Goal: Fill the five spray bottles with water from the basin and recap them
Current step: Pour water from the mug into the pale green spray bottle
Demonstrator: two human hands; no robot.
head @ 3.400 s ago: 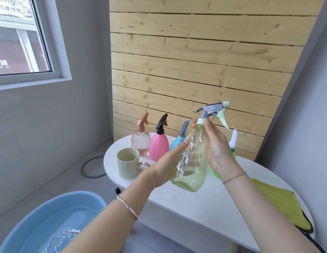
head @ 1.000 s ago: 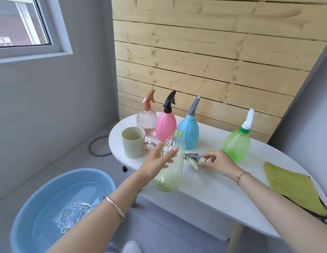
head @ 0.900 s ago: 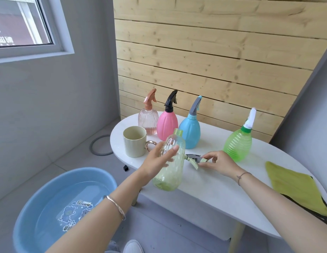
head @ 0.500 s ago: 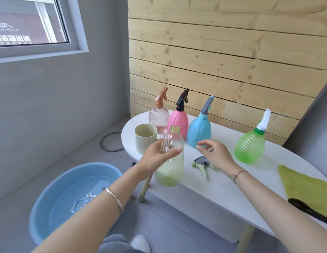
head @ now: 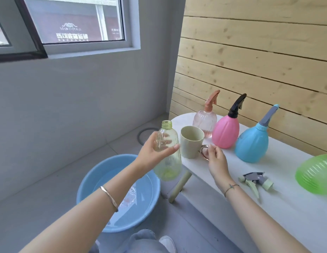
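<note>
Left hand [head: 151,156]: thumb and fingers wrap the uncapped yellow bottle [head: 168,161], upright, just off the table [head: 287,207] edge.
Right hand [head: 216,161]: fingertips curl on the cup [head: 192,141] handle, apparently pinching it.
Basin [head: 93,176] lies below the left fingers; spray head [head: 255,179] lies behind the right wrist.
Risks: a thin pinch could let a laden cup swing and spill. The narrow bottle mouth invites overshoot when pouring.

Silver bangle [head: 109,199], thin bracelet [head: 231,187], grey trousers [head: 140,241]
</note>
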